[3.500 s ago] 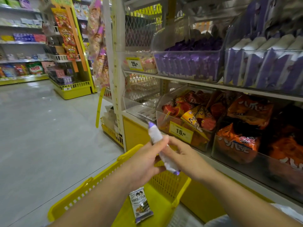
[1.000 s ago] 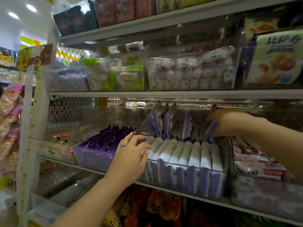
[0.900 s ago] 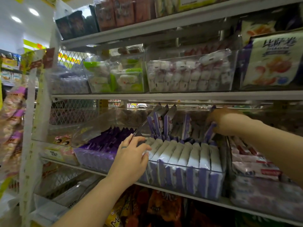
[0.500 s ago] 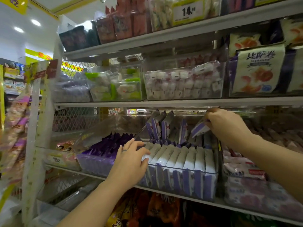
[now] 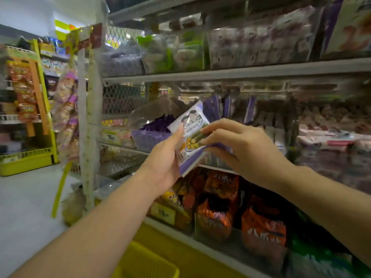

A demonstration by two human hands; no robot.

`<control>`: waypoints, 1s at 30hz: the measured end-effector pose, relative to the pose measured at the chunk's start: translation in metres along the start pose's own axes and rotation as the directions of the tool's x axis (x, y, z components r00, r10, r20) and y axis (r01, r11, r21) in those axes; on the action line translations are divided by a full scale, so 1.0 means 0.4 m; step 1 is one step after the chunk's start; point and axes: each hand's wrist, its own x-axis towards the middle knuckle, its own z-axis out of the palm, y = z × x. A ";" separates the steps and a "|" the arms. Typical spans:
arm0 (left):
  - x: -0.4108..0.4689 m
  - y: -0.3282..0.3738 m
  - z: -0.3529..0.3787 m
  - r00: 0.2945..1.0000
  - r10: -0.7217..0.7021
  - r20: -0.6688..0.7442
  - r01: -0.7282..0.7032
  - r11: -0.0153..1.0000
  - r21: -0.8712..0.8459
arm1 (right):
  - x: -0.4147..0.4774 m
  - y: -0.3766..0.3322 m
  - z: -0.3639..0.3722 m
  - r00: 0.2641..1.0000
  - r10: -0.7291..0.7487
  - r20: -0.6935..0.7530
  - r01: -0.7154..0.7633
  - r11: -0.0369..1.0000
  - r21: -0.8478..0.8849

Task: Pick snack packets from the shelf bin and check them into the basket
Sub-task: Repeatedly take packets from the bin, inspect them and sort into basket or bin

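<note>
Two hands — left hand (image 5: 164, 157) and right hand (image 5: 241, 149) — both grip one packet (image 5: 190, 137) above one basket (image 5: 148, 265).

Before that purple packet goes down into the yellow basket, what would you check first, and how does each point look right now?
1. Packet out of the bin: ok, the snack packet is in front of the shelf.
2. Grip secure: ok, left hand holds its lower left edge, right hand pinches the right side.
3. Printed face turned to the camera: ok, though blurred.
4. Basket within reach: ok, the yellow basket shows below the arms.
5. Room in the basket: cannot tell, mostly out of frame.
</note>
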 end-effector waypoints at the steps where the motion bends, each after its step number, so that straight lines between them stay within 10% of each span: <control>1: -0.021 -0.014 -0.031 0.998 0.012 -0.056 -0.014 1.000 -0.023 | -0.016 -0.021 0.034 0.999 0.002 0.040 -0.005 0.998 0.061; 7: -0.163 -0.134 -0.229 0.964 0.039 -0.263 -0.015 0.996 0.093 | -0.105 -0.160 0.278 0.949 0.273 0.157 -0.314 0.785 0.534; 11: -0.242 -0.198 -0.325 0.964 -0.011 -0.267 0.072 0.973 0.221 | -0.110 -0.227 0.412 0.722 0.521 0.455 -0.638 0.248 0.729; 18: -0.265 -0.266 -0.388 0.975 -0.133 -0.177 0.187 0.923 0.337 | -0.117 -0.258 0.550 0.387 0.302 0.871 -0.651 -0.580 0.490; 22: -0.251 -0.297 -0.430 0.958 -0.201 -0.205 0.266 0.890 0.369 | -0.125 -0.253 0.613 0.246 0.177 0.953 -0.638 -0.710 0.297; 30: -0.232 -0.329 -0.475 0.912 -0.253 -0.321 0.350 0.890 0.292 | -0.131 -0.247 0.678 0.316 0.121 0.941 -0.645 -0.700 0.306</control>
